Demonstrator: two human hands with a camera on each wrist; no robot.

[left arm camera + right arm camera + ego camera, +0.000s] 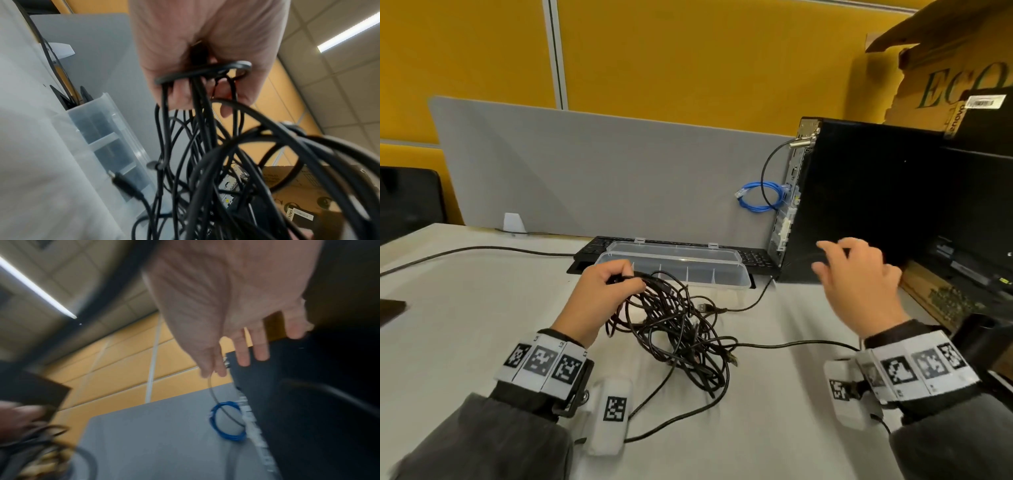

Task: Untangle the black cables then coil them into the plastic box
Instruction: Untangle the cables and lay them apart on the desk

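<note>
A tangled bundle of black cables (678,329) lies on the white table, partly lifted at its far left side. My left hand (604,291) grips several strands of it at the top, fingers curled round them; the left wrist view shows the cables (205,146) hanging from my left hand (197,78). A clear plastic box (674,267) with dividers stands open just behind the tangle, its lid tipped back. My right hand (856,274) hovers in the air to the right, fingers spread and holding nothing; the right wrist view shows that hand (242,340) blurred.
A black computer tower (859,205) stands at the right with a blue cable coil (760,195) behind it. A black keyboard (599,250) lies behind the box. A grey divider panel (585,171) closes the back. Cardboard boxes (945,75) sit at the far right.
</note>
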